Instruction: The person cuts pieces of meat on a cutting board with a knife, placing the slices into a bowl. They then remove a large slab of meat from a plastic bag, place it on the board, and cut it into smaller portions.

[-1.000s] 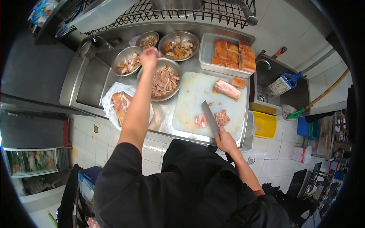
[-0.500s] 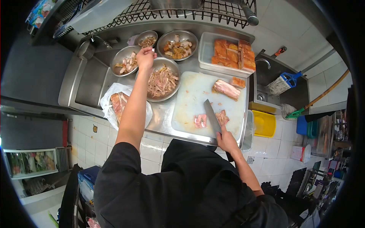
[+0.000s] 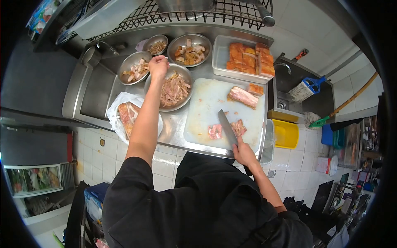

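Observation:
My right hand [image 3: 245,153] is closed around the handle of a knife [image 3: 227,127], its blade lying low over the white cutting board [image 3: 196,109]. Flat slices of meat [image 3: 215,131] rest left of the blade, and cut strips [image 3: 238,127] lie just right of it. Farther back on the board sits a thick chunk of pork [image 3: 244,97]. My left hand [image 3: 158,67] is pinched closed above the gap between a bowl of pale meat pieces [image 3: 138,71] and a bowl of shredded meat [image 3: 175,89]. Whatever its fingertips hold is too small to make out.
Behind are a bowl of meat chunks [image 3: 190,53], a small bowl of scraps [image 3: 157,46] and a plastic tub of browned pork blocks [image 3: 242,60]. Bagged meat [image 3: 129,118] lies by my left forearm. A wire rack [image 3: 206,15] hangs overhead; a sink [image 3: 99,95] is left.
The view has shifted slightly. My left hand has turned a little and moved slightly toward the shredded-meat bowl; the pale bit at its fingertips shows less. The knife stays over the same spot.

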Demonstrator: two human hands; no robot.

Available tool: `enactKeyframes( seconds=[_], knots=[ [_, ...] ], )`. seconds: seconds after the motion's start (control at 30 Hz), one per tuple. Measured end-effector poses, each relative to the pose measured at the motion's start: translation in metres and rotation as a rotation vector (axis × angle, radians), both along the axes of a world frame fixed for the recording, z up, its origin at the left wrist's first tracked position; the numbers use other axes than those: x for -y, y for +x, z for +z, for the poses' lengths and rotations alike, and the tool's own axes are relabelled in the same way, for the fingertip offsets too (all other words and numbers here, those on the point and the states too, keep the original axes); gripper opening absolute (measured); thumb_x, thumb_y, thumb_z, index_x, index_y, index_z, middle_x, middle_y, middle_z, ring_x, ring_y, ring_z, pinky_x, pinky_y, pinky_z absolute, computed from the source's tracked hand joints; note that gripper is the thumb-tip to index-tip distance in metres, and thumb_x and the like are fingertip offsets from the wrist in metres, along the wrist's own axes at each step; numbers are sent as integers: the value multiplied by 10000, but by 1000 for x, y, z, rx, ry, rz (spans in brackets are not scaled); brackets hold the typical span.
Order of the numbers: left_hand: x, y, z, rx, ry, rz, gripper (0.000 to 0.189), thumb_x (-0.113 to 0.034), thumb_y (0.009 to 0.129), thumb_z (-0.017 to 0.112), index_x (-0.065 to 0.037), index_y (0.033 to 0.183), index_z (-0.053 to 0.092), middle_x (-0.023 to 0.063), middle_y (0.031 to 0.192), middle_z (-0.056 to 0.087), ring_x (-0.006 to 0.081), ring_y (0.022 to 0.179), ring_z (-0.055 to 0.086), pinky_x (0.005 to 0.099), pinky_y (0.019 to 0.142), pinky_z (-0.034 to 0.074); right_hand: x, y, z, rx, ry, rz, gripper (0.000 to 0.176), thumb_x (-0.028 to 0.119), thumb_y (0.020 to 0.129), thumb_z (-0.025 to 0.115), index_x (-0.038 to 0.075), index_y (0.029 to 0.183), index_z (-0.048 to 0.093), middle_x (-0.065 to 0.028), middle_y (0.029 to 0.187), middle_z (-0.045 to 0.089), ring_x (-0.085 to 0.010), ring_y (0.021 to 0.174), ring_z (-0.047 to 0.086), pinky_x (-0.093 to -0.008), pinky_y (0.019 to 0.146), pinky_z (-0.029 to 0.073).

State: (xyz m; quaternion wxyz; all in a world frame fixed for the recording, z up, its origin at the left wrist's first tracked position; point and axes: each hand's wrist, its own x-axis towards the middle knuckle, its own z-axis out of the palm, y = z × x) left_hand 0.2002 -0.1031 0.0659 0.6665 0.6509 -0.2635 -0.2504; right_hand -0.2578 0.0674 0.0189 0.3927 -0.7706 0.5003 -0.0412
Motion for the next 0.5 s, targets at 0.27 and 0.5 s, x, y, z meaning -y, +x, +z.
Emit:
enactKeyframes(
  seconds=[0.27, 0.5],
  knots=[
    [14, -32, 6, 6, -16, -73, 133, -34, 898, 664, 36, 1004, 623, 78, 759, 664, 130, 624, 630, 263, 540, 525, -2, -5, -4, 7, 34, -21, 338, 179, 975, 535, -84, 1167, 442, -368, 825, 648, -557, 808, 631, -607, 774, 483],
    [-13, -250, -21, -69, -144, -832, 137, -35, 924, 656, 2, 1056, 653, 94, 922, 702, 155, 788, 684, 292, 704, 565, -8, -5, -10, -18, 55, -27, 281, 160, 975, 498, -56, 1149, 450, -324, 831, 665, -523, 814, 650, -611, 774, 489]
  ],
)
